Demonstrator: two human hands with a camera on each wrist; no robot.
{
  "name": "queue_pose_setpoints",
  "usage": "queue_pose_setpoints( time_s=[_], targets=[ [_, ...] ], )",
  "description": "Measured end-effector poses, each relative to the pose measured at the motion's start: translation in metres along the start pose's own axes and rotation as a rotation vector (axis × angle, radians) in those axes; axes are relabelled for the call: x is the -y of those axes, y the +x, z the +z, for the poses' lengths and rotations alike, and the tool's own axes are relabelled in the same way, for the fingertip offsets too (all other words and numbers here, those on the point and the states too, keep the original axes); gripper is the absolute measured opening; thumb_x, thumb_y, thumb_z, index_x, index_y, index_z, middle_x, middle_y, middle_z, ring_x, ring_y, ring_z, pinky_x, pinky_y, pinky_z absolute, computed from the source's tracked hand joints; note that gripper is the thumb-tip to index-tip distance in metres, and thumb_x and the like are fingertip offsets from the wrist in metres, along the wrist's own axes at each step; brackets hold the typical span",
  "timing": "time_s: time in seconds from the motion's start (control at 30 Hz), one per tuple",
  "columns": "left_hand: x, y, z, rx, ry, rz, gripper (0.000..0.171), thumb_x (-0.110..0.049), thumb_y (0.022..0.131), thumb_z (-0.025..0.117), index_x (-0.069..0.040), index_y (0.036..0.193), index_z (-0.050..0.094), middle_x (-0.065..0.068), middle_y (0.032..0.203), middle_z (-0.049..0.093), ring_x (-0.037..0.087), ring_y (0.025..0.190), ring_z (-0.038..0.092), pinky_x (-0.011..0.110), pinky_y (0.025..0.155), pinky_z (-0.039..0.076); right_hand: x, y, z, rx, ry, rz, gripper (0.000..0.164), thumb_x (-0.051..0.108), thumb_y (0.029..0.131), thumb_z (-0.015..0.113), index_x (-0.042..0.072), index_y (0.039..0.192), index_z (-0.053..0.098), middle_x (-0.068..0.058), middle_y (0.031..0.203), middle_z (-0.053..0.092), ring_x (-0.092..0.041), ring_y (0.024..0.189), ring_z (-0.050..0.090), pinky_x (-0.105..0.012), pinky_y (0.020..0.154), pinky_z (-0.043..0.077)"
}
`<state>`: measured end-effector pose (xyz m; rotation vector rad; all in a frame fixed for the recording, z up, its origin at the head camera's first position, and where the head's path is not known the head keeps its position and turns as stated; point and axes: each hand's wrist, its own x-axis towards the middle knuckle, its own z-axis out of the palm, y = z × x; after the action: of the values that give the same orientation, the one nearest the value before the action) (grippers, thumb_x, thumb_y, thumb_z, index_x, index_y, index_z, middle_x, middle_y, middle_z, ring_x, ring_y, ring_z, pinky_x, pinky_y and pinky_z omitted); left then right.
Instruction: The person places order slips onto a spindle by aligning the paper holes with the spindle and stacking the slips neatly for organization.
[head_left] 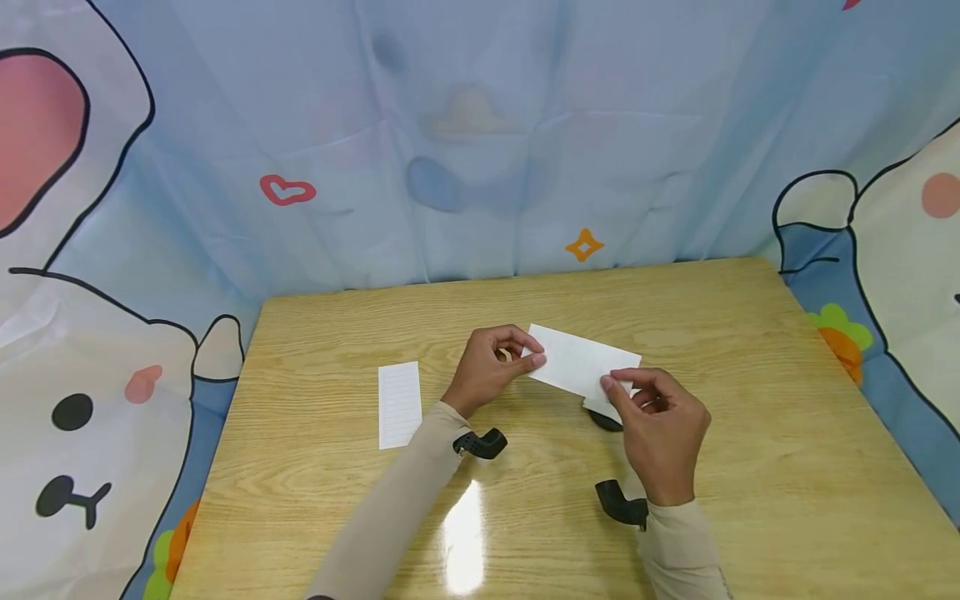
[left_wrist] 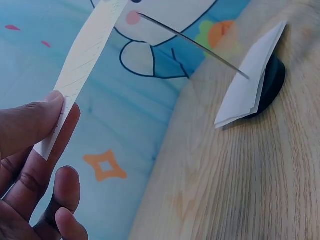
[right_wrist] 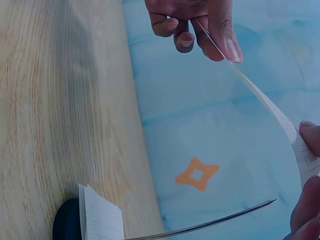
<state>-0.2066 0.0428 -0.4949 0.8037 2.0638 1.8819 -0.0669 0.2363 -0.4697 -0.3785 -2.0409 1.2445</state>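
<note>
A white lined paper slip (head_left: pixel 577 360) is stretched between both hands above the table. My left hand (head_left: pixel 487 367) pinches its left end between thumb and fingers. At the other end, my right hand (head_left: pixel 663 429) pinches the lower right corner. Below the slip stands a bill spike with a black round base (left_wrist: pixel 275 85) and a thin pointed metal rod (left_wrist: pixel 190 44). Several lined paper slips (left_wrist: pixel 242 92) are pierced on the rod, lying low near the base. In the right wrist view the held slip (right_wrist: pixel 270 106) bends, with the rod's bare tip (right_wrist: pixel 270 202) below it.
Another lined slip (head_left: pixel 400 406) lies flat on the wooden table (head_left: pixel 315 500), left of my left forearm. Black wrist mounts (head_left: pixel 483 444) sit on both sleeves. A blue cartoon-print curtain (head_left: pixel 480 150) hangs behind the table's far edge.
</note>
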Motion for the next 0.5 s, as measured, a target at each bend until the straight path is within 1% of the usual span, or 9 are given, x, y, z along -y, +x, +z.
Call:
queue_pose_setpoints(
  time_s=[0.27,0.5],
  targets=[
    [-0.0014,0.0005,0.0033,0.007,0.004,-0.012,0.01,-0.019,0.097,0.081,-0.011,0.102,0.079,0.009,0.092,0.077,0.013,0.08,0.059,0.026,0.075,0.048,-0.0032,0.0007,-0.0024,-0.004,0.013,0.0,0.011,0.005,0.083,0.091,0.008,0.092,0.084,-0.001,0.072,0.068,-0.005,0.058,0.053,-0.017,0.051,0.037],
    [-0.0029,0.0026,0.0069,0.013,0.003,-0.003,0.011,-0.019,0.097,0.081,-0.01,0.103,0.079,0.006,0.088,0.075,0.014,0.078,0.058,0.026,0.073,0.049,-0.006,0.0021,-0.0044,-0.022,-0.008,0.01,0.01,0.005,0.085,0.089,0.006,0.093,0.084,-0.001,0.072,0.067,-0.005,0.058,0.052,-0.017,0.051,0.037]
  ],
)
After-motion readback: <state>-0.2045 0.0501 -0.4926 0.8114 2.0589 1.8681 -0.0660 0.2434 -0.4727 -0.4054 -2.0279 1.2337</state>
